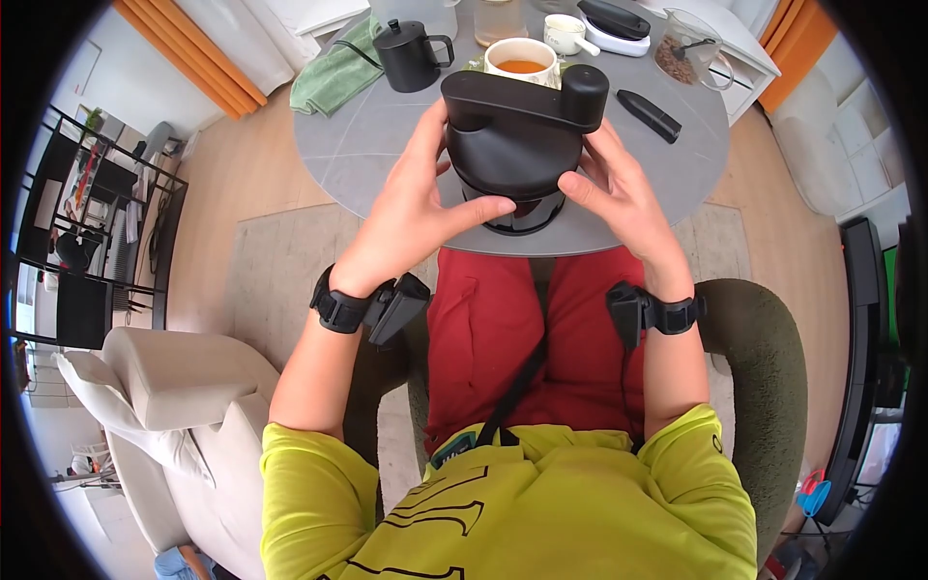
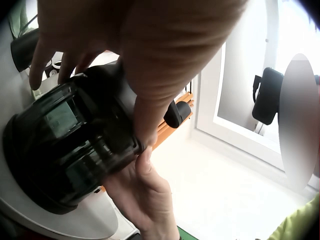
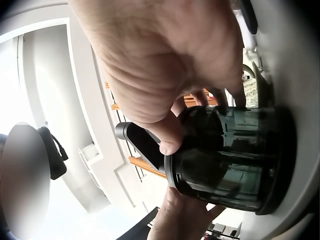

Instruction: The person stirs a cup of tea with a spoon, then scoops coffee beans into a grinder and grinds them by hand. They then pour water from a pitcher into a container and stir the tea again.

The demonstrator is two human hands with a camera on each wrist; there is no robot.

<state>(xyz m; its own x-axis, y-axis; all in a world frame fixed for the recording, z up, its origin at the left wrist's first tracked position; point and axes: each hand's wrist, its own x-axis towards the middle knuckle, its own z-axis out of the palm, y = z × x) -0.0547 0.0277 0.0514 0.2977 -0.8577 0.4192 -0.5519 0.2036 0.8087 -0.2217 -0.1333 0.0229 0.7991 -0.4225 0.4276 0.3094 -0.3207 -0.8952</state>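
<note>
Grey round table (image 1: 362,159) bears a crank-topped jar (image 1: 507,159), both hands (image 1: 416,205) (image 1: 630,205) curled round it; orange curtains (image 1: 193,50) hang beyond, over wooden floor (image 1: 217,159).

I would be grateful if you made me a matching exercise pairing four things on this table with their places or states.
Things:
1. crank-topped container
2. cloth
3. white cup
4. glass pitcher

Places or states:
A. containing brown pieces
B. green, near the table's left edge in the head view
C. between the left hand and right hand
D. containing orange-amber liquid

Pairs: 1-C, 2-B, 3-D, 4-A.
</note>
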